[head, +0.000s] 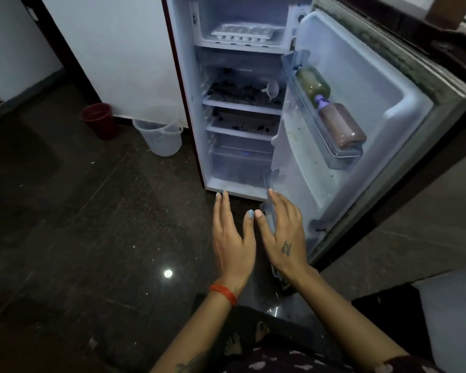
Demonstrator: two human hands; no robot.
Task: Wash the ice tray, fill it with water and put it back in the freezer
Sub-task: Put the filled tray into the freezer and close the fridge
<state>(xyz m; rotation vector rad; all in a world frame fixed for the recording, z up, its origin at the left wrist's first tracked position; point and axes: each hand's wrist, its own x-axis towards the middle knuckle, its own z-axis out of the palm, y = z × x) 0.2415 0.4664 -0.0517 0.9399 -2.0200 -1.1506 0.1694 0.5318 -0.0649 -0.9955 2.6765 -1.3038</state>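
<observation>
Left hand (233, 238): held out palm down, fingers straight and loosely spread, grip on nothing; orange band at wrist.
Right hand (281, 232): just beside the left, thumbs nearly touching, fingers extended, grip on nothing.
Ice tray (243, 33): well above and beyond both hands, lying flat in the freezer compartment (277, 44); white, rectangular, rows of cells visible.
Fridge door (361, 109): open, right of the hands, two bottles in its rack.

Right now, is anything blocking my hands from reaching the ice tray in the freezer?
Nothing visible does. The fridge door is swung open, and the ice tray lies alone in the open freezer compartment at the top. The left hand and right hand are open, low in front of the fridge.
</observation>
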